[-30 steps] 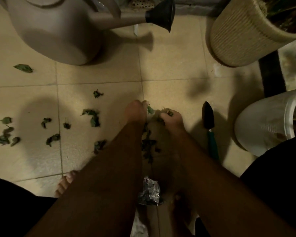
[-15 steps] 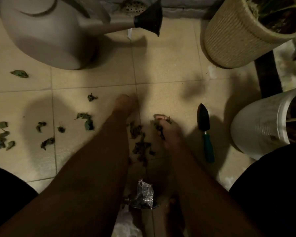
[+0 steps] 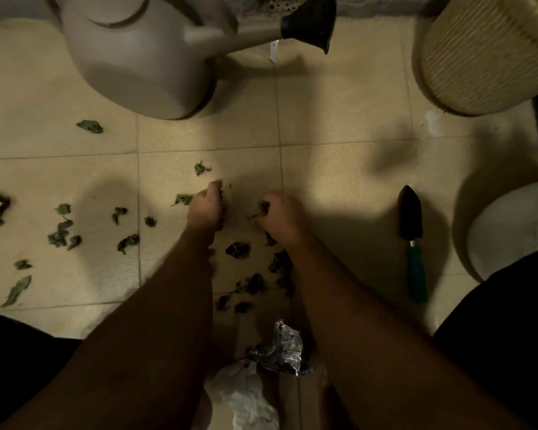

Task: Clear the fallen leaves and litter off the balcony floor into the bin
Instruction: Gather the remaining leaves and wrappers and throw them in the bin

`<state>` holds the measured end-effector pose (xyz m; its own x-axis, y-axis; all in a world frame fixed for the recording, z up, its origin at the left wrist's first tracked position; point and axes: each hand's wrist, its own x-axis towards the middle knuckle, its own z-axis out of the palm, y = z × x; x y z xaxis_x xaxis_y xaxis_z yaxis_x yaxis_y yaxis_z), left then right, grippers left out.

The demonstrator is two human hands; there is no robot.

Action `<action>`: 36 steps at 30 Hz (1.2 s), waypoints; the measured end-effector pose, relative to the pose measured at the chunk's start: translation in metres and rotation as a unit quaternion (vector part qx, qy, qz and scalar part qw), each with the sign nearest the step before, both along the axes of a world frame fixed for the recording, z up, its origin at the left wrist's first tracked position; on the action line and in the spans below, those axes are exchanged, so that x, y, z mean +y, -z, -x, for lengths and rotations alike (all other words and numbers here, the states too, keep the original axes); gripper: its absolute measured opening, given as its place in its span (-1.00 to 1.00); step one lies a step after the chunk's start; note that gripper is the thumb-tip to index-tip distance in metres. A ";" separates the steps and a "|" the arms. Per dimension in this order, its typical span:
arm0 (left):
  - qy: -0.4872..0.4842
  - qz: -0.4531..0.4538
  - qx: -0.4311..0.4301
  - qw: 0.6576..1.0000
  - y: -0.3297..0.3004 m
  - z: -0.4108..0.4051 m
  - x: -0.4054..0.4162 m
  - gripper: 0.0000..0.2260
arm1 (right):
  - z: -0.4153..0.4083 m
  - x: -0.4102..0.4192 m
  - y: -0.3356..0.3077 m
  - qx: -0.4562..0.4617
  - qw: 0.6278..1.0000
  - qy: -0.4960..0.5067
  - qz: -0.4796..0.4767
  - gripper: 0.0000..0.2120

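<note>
Green fallen leaves lie scattered over the beige tiled floor, several to the left [image 3: 59, 234] and a darker cluster [image 3: 249, 282] between my forearms. My left hand [image 3: 206, 204] is down on the floor with its fingers curled around leaves. My right hand [image 3: 278, 217] is beside it, fingers curled on a clump of leaves [image 3: 263, 209]. A crumpled shiny wrapper [image 3: 281, 349] and a white crumpled piece of litter [image 3: 243, 395] lie near my body at the bottom. No bin is in view.
A large beige watering can [image 3: 143, 54] stands at the back left, its black spout [image 3: 311, 21] pointing right. A ribbed woven planter [image 3: 479, 54] and a white pot [image 3: 510, 231] stand on the right. A black trowel with a green handle [image 3: 412, 240] lies on the floor.
Both hands have pulled back toward me and to the left, curling around leaves. Several leaves now lie loose between my forearms. The view has shifted to the left.
</note>
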<state>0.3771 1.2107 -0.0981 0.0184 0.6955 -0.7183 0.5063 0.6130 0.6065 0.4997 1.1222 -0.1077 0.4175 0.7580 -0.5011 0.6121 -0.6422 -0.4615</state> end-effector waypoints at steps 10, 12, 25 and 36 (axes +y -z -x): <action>0.178 -0.045 0.047 0.982 0.008 0.000 -0.017 -0.79 | -0.029 0.010 -0.011 0.112 0.989 0.099 -0.014 -0.78; 0.263 -0.069 0.059 0.961 0.004 -0.008 -0.021 -0.78 | -0.052 0.007 -0.021 0.243 0.933 0.253 -0.074 -0.89; 0.425 -0.137 0.156 0.881 0.011 -0.019 -0.072 -0.61 | -0.080 -0.047 0.008 0.531 0.709 0.437 -0.159 -0.94; 0.281 -0.116 0.054 0.951 0.002 -0.026 -0.060 -0.80 | -0.063 -0.040 -0.002 0.276 0.903 0.320 -0.075 -0.80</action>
<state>0.4028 1.1512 -0.1003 0.3692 0.7379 -0.5650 0.7809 0.0833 0.6191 0.5623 1.0819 -0.1053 0.5122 0.5264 -0.6786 -0.2125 -0.6879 -0.6940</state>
